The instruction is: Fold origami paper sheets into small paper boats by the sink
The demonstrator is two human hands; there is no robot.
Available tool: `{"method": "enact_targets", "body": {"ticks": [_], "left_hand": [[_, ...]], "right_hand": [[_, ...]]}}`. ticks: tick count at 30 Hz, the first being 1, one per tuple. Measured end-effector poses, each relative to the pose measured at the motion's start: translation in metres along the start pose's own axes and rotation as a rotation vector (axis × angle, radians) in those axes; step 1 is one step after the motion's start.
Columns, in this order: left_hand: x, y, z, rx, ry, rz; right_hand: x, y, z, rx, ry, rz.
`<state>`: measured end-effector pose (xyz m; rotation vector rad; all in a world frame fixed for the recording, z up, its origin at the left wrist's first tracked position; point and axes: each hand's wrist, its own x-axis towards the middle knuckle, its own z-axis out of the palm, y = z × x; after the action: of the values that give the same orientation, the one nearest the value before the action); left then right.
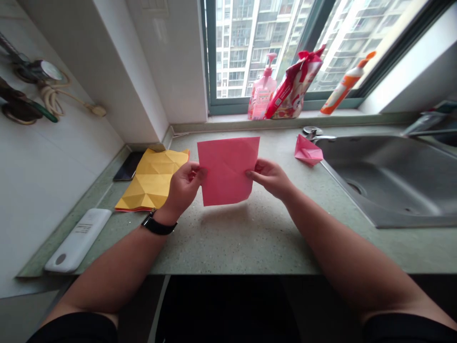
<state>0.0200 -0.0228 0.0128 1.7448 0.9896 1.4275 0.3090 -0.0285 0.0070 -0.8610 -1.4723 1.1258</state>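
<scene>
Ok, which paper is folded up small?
The little pink paper by the sink, folded into a lumpy shape. The pink sheet between the left hand and right hand and the yellow sheet are opened out.

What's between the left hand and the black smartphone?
In the head view, a sheet of creased yellow paper lies between the left hand and the black smartphone.
</scene>
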Motion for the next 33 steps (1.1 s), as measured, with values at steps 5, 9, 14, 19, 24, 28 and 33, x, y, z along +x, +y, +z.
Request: {"method": "enact_targets", "body": {"ticks": [5, 9, 14, 19, 24, 28, 33], "left_hand": [[0.004, -0.01, 0.0, 0.002, -0.026, -0.074], [0.004, -0.021, -0.002, 0.086, -0.103, -0.07], [0.002, -0.02, -0.008, 0.426, -0.124, 0.276], [-0.002, -0.008, -0.009, 0.674, -0.325, 0.502], [-0.002, -0.011, -0.006, 0.671, -0.391, 0.493], [0.0, -0.019, -0.006, 0.646, -0.48, 0.411], [-0.001, -0.024, -0.008, 0.625, -0.512, 0.301]], "right_hand": [[0.0, 0.002, -0.002, -0.031, 0.038, 0.078], [0.003, 0.007, -0.009, -0.081, 0.07, 0.141], [0.009, 0.016, -0.023, -0.045, 0.104, 0.297], [0.011, 0.021, -0.033, 0.06, 0.044, 0.441], [0.009, 0.026, -0.035, -0.215, 0.023, 0.447], [0.007, 0.03, -0.039, -0.795, 0.164, 0.122], [0.002, 0.033, -0.042, -0.972, -0.18, -0.154]]}}
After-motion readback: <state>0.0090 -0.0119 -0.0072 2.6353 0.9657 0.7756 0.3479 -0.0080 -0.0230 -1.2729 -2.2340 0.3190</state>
